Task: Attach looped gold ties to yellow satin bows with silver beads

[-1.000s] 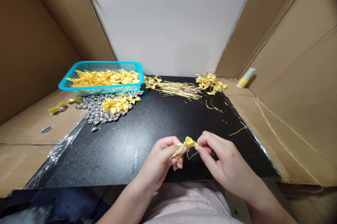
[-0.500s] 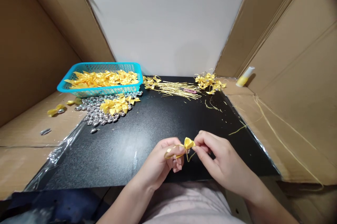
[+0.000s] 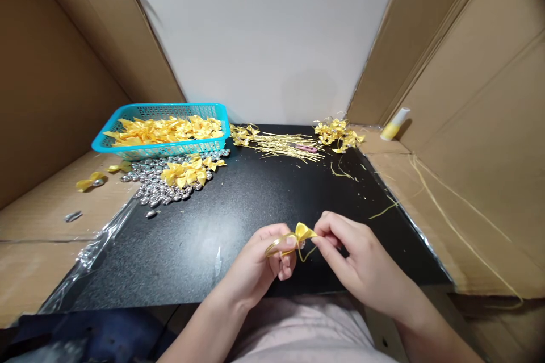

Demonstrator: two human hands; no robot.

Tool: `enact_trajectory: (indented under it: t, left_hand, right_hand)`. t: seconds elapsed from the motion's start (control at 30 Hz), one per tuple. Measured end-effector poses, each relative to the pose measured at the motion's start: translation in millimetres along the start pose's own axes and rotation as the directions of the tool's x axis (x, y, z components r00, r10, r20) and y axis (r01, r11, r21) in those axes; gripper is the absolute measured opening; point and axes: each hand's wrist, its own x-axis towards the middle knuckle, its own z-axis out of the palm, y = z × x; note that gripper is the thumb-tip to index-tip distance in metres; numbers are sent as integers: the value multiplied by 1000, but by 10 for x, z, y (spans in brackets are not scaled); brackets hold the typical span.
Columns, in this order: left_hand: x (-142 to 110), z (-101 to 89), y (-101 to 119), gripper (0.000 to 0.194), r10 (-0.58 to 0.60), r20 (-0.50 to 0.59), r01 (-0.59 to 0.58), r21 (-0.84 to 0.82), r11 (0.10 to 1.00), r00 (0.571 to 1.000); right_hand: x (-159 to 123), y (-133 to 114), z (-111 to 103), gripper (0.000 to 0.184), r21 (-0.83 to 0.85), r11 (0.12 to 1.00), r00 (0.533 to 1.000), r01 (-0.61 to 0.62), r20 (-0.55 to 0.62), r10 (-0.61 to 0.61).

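Both hands meet low in the middle over the black tabletop (image 3: 238,204). My left hand (image 3: 259,265) pinches a small yellow ribbon bow (image 3: 304,232), and a thin gold wire tie (image 3: 279,243) curls out to the left across its fingers. My right hand (image 3: 360,258) is closed, with thumb and fingertips pinched at the right side of the bow where the wire ends hang down.
A turquoise basket (image 3: 128,147) of yellow bows stands at the back left. In front of it lie silver beads (image 3: 155,184) and loose bows (image 3: 187,171). Gold wire ties (image 3: 281,144) and finished bows (image 3: 338,133) lie at the back. Cardboard walls (image 3: 468,96) enclose both sides; a glue stick (image 3: 395,124) lies right.
The wire end at my left fingers has bent from a straight stub into a loop curling left. Both hands stay in place on the bow.
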Motion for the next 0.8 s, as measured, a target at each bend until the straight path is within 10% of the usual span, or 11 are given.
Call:
enact_trajectory:
  t: [0.8]
  left_hand:
    - [26,-3,-24,25,-38,41,40,-40,998,998]
  right_hand:
    - [37,-19,-26,18,-24,999,997,27,71,-26]
